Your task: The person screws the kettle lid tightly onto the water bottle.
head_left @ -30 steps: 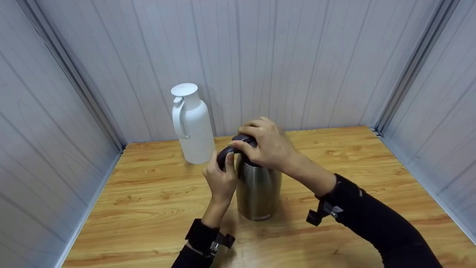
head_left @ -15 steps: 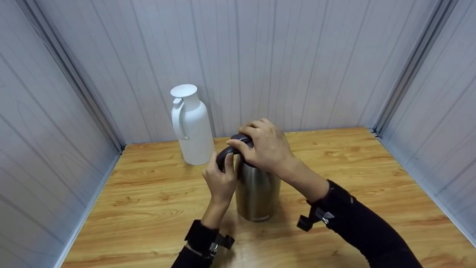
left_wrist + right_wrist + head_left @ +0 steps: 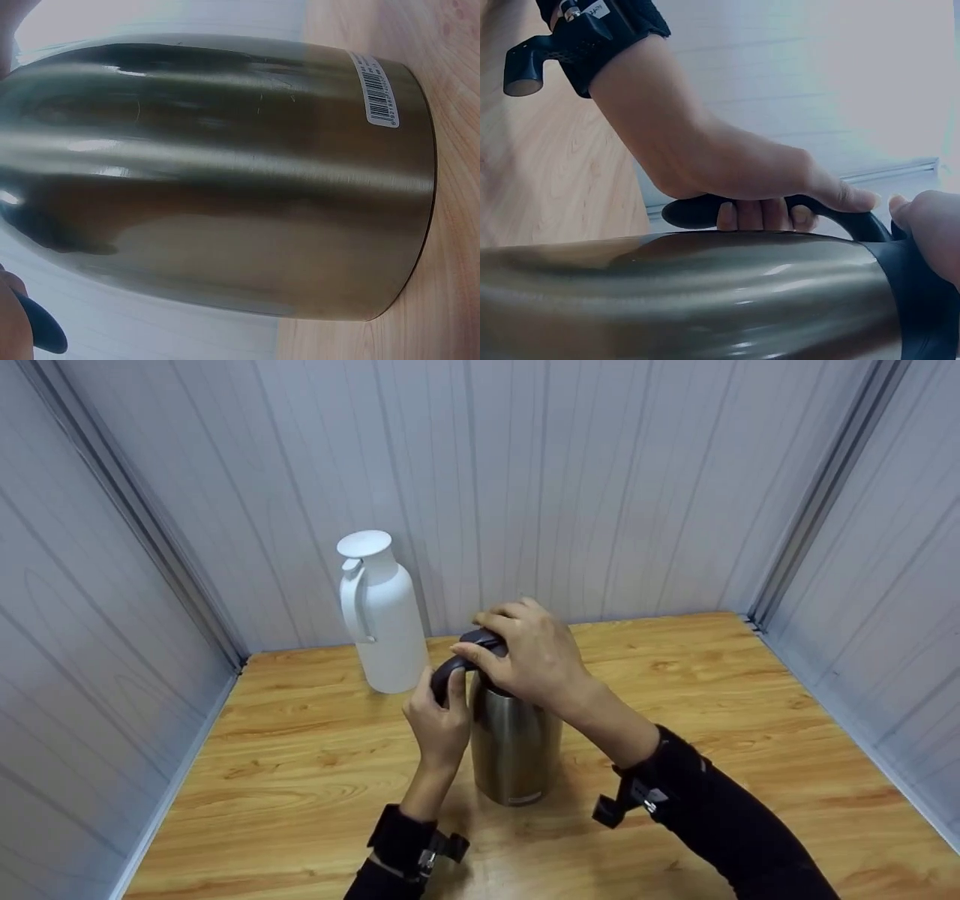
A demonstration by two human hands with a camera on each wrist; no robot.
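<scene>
A white barcode sticker (image 3: 377,91) shows at the upper right of the left wrist view, stuck on the steel jug (image 3: 225,180) near its base; there are digits beside the bars, too small to read. In the head view a small pale label (image 3: 524,797) sits low on the jug, center frame, unreadable. No other text can be read anywhere.

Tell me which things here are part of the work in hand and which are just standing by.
In use:
- steel jug, upright on the table
- its dark handle, gripped by the left hand
- its dark lid, under the right hand

Standing by:
- white jug, untouched, by the back wall
- wooden table
</scene>
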